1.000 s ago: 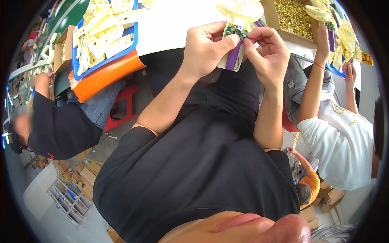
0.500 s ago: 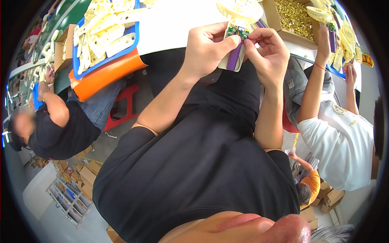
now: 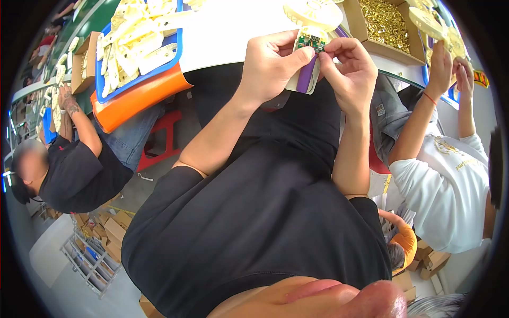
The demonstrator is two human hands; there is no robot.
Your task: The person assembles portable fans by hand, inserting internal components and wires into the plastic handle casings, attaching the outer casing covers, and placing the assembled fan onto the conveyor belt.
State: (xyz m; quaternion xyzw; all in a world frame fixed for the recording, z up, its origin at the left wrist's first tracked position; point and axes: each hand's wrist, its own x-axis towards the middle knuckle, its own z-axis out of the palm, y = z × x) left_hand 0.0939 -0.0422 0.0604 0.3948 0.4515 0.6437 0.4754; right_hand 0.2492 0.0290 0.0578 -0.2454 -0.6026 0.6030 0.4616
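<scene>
A cream handheld fan (image 3: pixel 292 84) with a round head is held at the table's edge, its handle open toward me. Inside the handle lie a green circuit board (image 3: pixel 315 41) with a small display and a purple battery (image 3: pixel 305 77). My left hand (image 3: pixel 275 66) is closed on the handle from the left, thumb pressed over the lower edge of the board. On the right, my right hand (image 3: pixel 347 71) pinches at the board's right edge; what lies between those fingertips is too small to make out.
A blue tray (image 3: pixel 180 50) of cream shells stands at the left over an orange sheet (image 3: pixel 140 100). Toward the right is a cardboard box (image 3: pixel 374 50) of small golden parts. Co-workers sit on both sides, with another person farther back at lower right.
My hands stay almost still on the fan, while the digits on its display differ. The right co-worker's hands have come together with a fan part; the left co-worker's arm has shifted.
</scene>
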